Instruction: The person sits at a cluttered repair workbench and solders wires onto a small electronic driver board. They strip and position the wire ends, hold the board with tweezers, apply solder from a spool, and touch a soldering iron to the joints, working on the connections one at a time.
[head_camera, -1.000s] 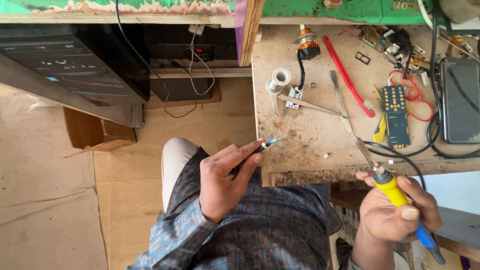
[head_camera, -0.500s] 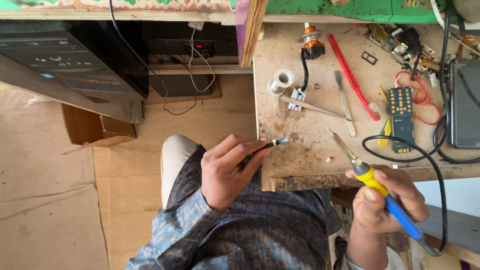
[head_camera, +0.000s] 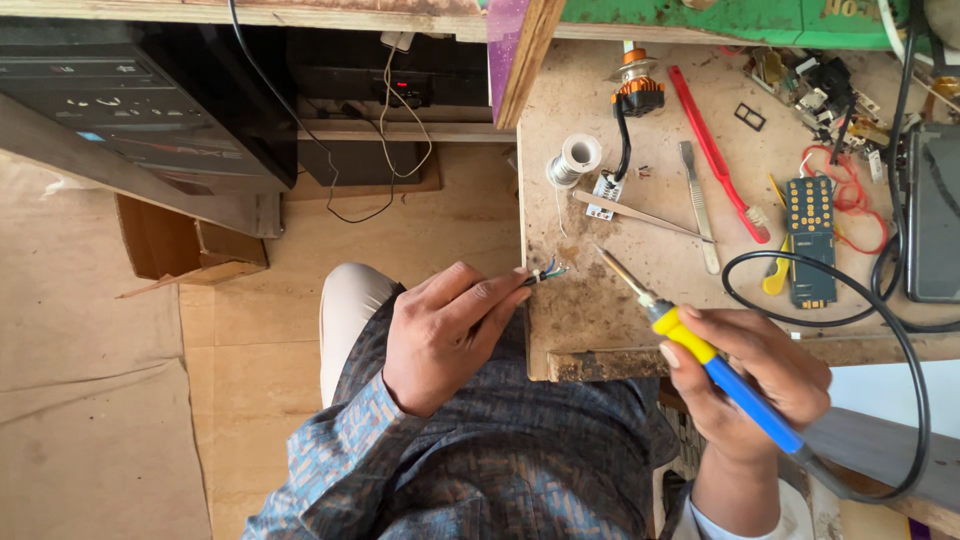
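My left hand (head_camera: 445, 330) pinches a thin cable whose stripped coloured wire ends (head_camera: 548, 272) stick out over the near left corner of the worn wooden bench (head_camera: 600, 330). My right hand (head_camera: 750, 385) grips a soldering iron (head_camera: 700, 345) with a yellow and blue handle. Its metal tip (head_camera: 605, 257) points up-left and sits a short way to the right of the wire ends, apart from them. A black cord (head_camera: 900, 340) runs from the iron's handle and loops over the bench.
On the bench lie a solder spool (head_camera: 577, 156), tweezers (head_camera: 630, 212), a metal tool (head_camera: 697, 205), a red brush (head_camera: 715, 150), a small blue circuit board (head_camera: 808, 240), an orange-capped part (head_camera: 637, 92) and a dark device (head_camera: 935, 210). Black electronics boxes (head_camera: 140, 110) stand on the floor at left.
The soldering iron has moved up and left, bringing its tip closer to the wire ends. My left hand stays at the bench corner with the wires.
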